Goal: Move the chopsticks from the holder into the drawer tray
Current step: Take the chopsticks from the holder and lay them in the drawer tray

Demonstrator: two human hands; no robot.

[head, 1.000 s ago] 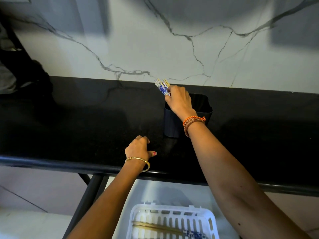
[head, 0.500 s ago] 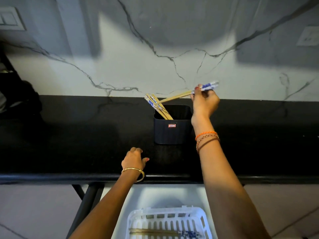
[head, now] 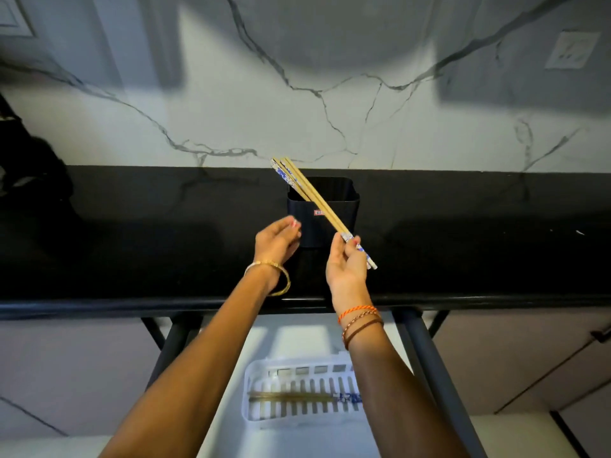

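A black square holder (head: 344, 206) stands on the black counter (head: 132, 252) near the wall. Several wooden chopsticks (head: 287, 177) with blue-patterned ends lean out of its far left corner. My right hand (head: 345, 269) pinches a pair of chopsticks (head: 325, 213) by their blue ends, in front of the holder; their thin tips point up-left across it. My left hand (head: 276, 242) hovers beside the holder's left side, fingers apart, holding nothing. Below the counter a white slotted tray (head: 261, 375) lies in the open drawer, with chopsticks (head: 297, 396) lying across it.
The marble wall rises right behind the counter, with a socket (head: 570, 49) at upper right. Dark frame legs (head: 433, 368) flank the drawer on both sides. A dark object (head: 33, 173) sits at the counter's far left.
My right hand drew a pair of chopsticks out of the holder and brought them toward me, blue ends down. My left hand lifted from the counter edge to beside the holder.
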